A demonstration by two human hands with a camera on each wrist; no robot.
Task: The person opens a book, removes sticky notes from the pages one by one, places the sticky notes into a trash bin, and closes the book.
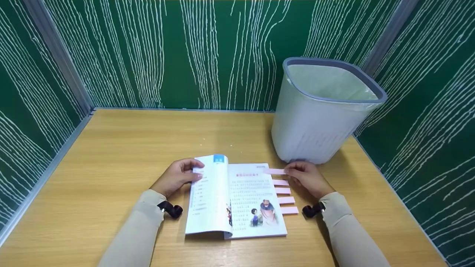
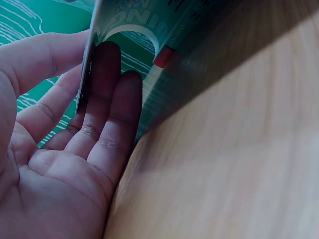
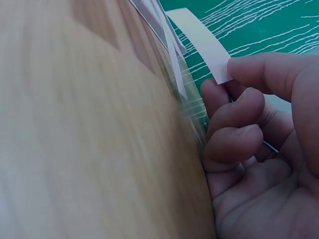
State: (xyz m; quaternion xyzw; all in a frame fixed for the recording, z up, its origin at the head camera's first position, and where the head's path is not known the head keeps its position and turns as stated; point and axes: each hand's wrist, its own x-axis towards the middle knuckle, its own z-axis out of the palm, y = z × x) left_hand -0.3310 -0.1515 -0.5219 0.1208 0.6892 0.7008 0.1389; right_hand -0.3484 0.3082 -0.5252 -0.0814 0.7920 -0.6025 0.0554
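Note:
A book (image 1: 252, 207) lies open on the table, its right page printed with text and a drawing of two figures. My left hand (image 1: 180, 176) grips the outer edge of the raised left-hand pages; in the left wrist view the thumb is on one side and fingers (image 2: 103, 84) are behind the cover. At the book's upper right, my right hand (image 1: 308, 177) pinches the end of a pink paper strip (image 1: 276, 171) between thumb and forefinger, the other fingers curled below. The strip's far end overlaps the page. Several more pink strips (image 1: 284, 191) stick out along the right edge below it.
A grey bin (image 1: 311, 126) with a pale liner stands on the table just beyond my right hand. Small white specks (image 1: 231, 145) lie on the wooden table (image 1: 122, 155) behind the book. Green panels (image 1: 237, 55) with white wavy lines enclose the back and sides.

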